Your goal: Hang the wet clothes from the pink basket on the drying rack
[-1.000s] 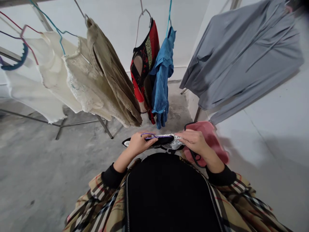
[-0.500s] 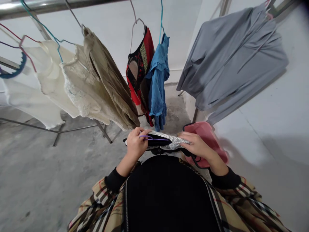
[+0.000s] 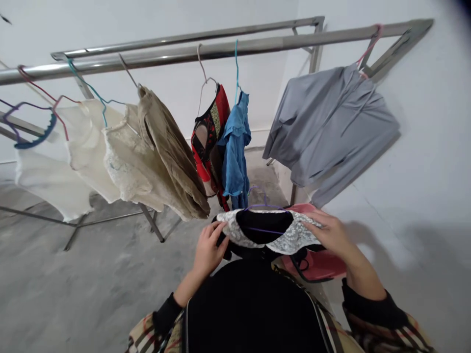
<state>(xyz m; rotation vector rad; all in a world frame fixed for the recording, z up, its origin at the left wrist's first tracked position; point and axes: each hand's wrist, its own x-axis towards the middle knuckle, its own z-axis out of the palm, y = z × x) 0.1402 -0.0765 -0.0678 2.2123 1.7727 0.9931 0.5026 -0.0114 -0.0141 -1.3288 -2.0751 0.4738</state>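
Note:
A black garment with a white lace collar (image 3: pixel 287 240) is spread in front of my body. Inside its neck opening is a purple hanger (image 3: pixel 265 204), its hook sticking up above the collar. My left hand (image 3: pixel 210 247) pinches the garment at its left shoulder, thumb and fingers on the lace edge. On the other side my right hand (image 3: pixel 331 233) grips the right shoulder, its fingers lying over the lace and its thumb hidden. The lower part of the garment is mostly out of sight.
A metal rack rail (image 3: pixel 165 58) runs across, carrying cream tops (image 3: pixel 127 162), brown trousers (image 3: pixel 169 147), a red and black top (image 3: pixel 209 142), a blue garment (image 3: pixel 236 147) and a grey hooded top (image 3: pixel 327 127). A pink basket (image 3: pixel 324 267) stands on the floor at right.
My hands have moved apart, stretching the collar wide. The purple hanger, earlier at my left hand, now sits in the neck opening with its hook upright. The view has tilted up, showing the rail.

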